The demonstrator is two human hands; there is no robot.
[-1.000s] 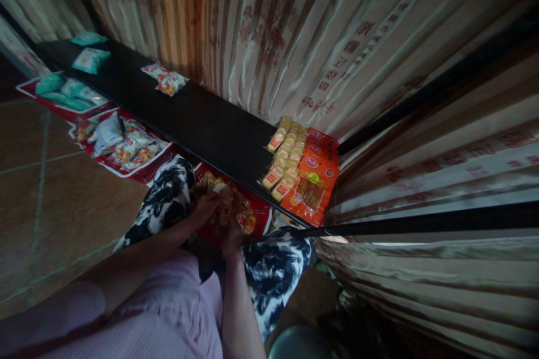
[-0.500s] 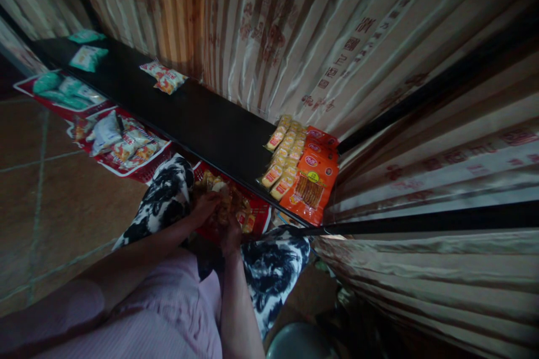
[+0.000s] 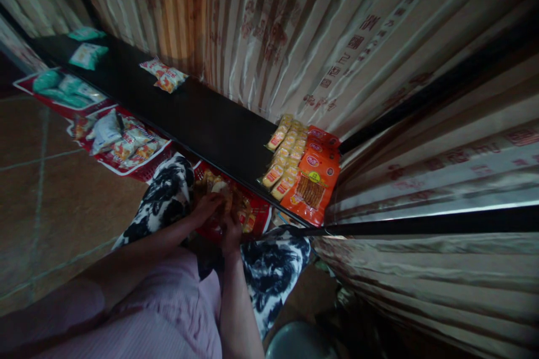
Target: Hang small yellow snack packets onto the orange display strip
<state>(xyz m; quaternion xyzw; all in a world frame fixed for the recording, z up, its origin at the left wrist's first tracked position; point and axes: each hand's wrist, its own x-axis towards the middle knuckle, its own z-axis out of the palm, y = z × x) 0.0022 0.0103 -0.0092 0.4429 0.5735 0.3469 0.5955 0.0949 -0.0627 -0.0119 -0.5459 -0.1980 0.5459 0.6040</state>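
Between my knees, a red basket (image 3: 263,214) holds several small yellow-and-brown snack packets (image 3: 247,221). My left hand (image 3: 208,207) reaches into it from the left, fingers curled at a pale yellow snack packet (image 3: 228,199). Close beside it, my right hand (image 3: 230,233) is closed around the lower end of the same packet. Dim light and the hands themselves hide part of the packet and where the fingertips lie.
A black shelf (image 3: 210,129) runs beyond the basket. On its right end lie rows of yellow packets (image 3: 286,157) and orange bags (image 3: 314,176); a white-and-orange bag (image 3: 164,75) and green bags (image 3: 88,56) lie farther left. Filled red baskets (image 3: 130,171) stand along its front. Pleated curtain (image 3: 269,28) hangs behind.
The yellow packet between my hands shows a little more upright now, and my fingers have shifted slightly on it. The shelf and its bags are unchanged.
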